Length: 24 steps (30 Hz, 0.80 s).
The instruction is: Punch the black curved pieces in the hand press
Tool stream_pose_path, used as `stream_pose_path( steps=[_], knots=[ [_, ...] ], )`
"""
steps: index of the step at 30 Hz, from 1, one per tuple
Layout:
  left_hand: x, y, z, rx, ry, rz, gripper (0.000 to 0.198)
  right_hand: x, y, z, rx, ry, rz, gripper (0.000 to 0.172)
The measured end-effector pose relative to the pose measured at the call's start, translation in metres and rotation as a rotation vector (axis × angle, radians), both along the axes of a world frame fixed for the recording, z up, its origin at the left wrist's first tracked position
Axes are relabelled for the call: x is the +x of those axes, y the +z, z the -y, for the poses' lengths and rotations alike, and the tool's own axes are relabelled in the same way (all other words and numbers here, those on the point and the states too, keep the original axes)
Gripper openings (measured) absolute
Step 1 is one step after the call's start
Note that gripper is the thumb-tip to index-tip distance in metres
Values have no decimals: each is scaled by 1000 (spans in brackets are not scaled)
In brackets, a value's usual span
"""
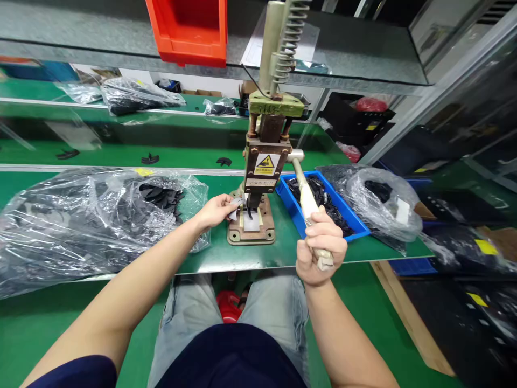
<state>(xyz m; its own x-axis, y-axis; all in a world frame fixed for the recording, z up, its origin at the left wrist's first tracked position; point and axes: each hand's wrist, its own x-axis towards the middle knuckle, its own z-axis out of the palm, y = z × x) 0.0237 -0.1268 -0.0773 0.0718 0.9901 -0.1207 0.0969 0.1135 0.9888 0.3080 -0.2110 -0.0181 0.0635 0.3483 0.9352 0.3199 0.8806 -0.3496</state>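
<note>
While the R hand (321, 248) is wrapped round the lever handle (307, 199), its fingers curled tight about the taped lower end w/ hardly any slack, the L hand (218, 210) pinches a thin grey pc (234, 214) btwn thumb & fingertips, gap nearly nil. That pc pokes out past the L fingertips twd the press (274, 132), just beside its ram (254, 200); can't tell if it's 1 layer or several, or if it touches the metal.

Just R of the L fingers, a pale plate (251, 223) lies on the press base (264, 236), w/ a small dark bit (249, 214) under the ram. Up & ahead of the L fingers: yellow warning label (265, 161) on the press front, then the big spring (291, 37) well above.

L of the L fingers, nr the wrist: big clear bag (81, 226) w/ a heap of black pcs (161, 199) showing at its R end. Farther ahead of those fingers, 3 loose curved pcs (150, 159) lie well apart on the green surface. Just beyond the R fingers, partly behind the lever handle, is a blue bin (291, 211) full of black parts; R of that, another clear bag (379, 202). High up ahead of the L fingers: orange-red bin (194, 54) on the shelf (100, 32).
</note>
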Motion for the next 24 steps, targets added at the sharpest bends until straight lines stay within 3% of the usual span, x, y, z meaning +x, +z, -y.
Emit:
stream_pose_path(
  steps=[7, 11, 16, 24],
  knots=[
    [1, -1, -13, -14, -51, -263, 35, -1, 2, 2, -4, -3, -1, 17],
    [-5, -4, -18, -86, -87, -165, 42, -1, 1, 1, -8, -14, -1, 17],
    [-8, 4, -19, -148, -105, 27, 47, -1, 0, 1, -20, -18, -10, 16],
    [2, 10, -19, -174, -118, -10, 43, -1, -1, 2, -34, -48, 7, 15]
  ],
)
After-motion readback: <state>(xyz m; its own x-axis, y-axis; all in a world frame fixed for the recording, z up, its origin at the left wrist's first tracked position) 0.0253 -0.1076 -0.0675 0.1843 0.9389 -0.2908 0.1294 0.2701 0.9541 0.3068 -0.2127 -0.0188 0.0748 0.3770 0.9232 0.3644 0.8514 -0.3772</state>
